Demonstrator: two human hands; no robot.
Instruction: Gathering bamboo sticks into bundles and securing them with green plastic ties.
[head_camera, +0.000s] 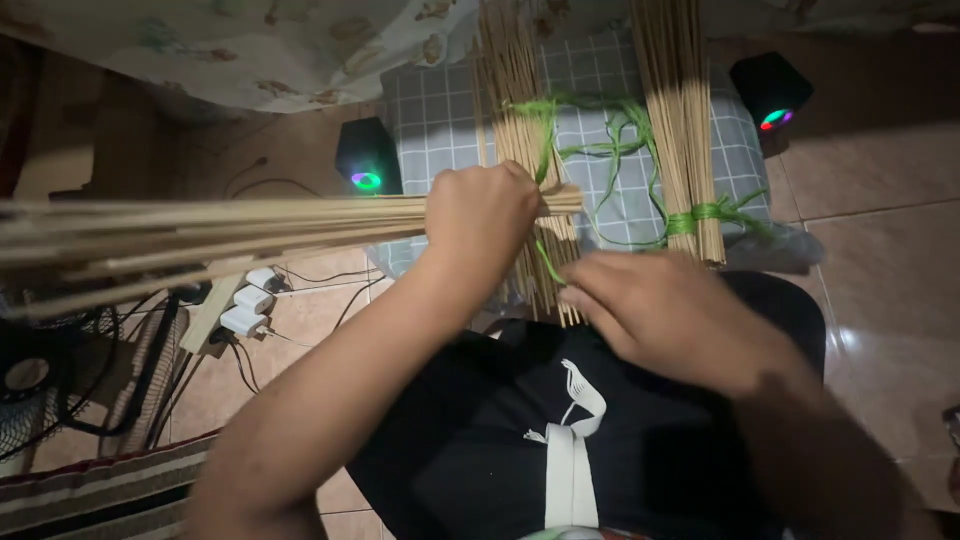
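My left hand (482, 222) is clamped in a fist around a bundle of thin bamboo sticks (200, 235), gripping it close to its near end. The long remainder fans out to the left of that fist, and only short stubs project on its right. My right hand (665, 315) sits just below and to the right of the fist, its fingertips (577, 290) pinched together on a green plastic strap (548, 262) that runs up to the bundle at my left hand.

Handling judgement: the sticks look light and stiff along their length, but individually slender, so they would likely snap under sideways load and slip past one another if the grip loosens. Hold the bundle as one mass, near the tie point. The strap looks soft, thin and slick; pinch it close to the bundle.

Beyond the fist, two tied bundles (690, 130) lie on a checked cloth (440, 110).
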